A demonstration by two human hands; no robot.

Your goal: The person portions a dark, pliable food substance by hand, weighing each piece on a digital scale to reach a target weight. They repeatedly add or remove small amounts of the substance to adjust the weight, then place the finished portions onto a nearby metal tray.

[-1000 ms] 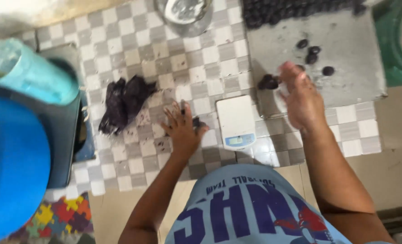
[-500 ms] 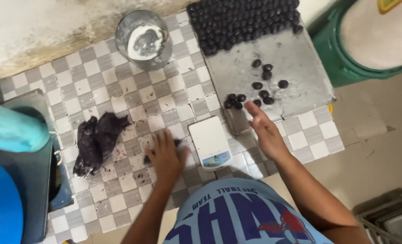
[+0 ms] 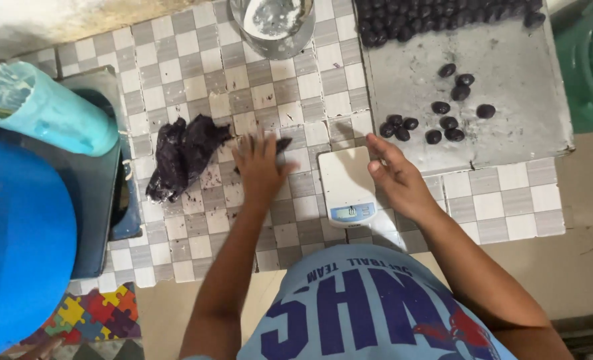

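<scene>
Withdrawn from the dark balls (image 3: 436, 123), right hand (image 3: 396, 177) hovers, fingers apart, beside white scale (image 3: 346, 187).

Top centre: metal bowl (image 3: 273, 27) w/ whitish residue, cut by frame edge. Left side: teal plastic tumbler (image 3: 46, 110) tilted over a dark tray (image 3: 100, 200); big blue container (image 3: 23, 247) at lower left. Bottom left: multicolour puzzle-pattern mat (image 3: 96, 313). Upper right corner: green tub (image 3: 586, 73).
</scene>
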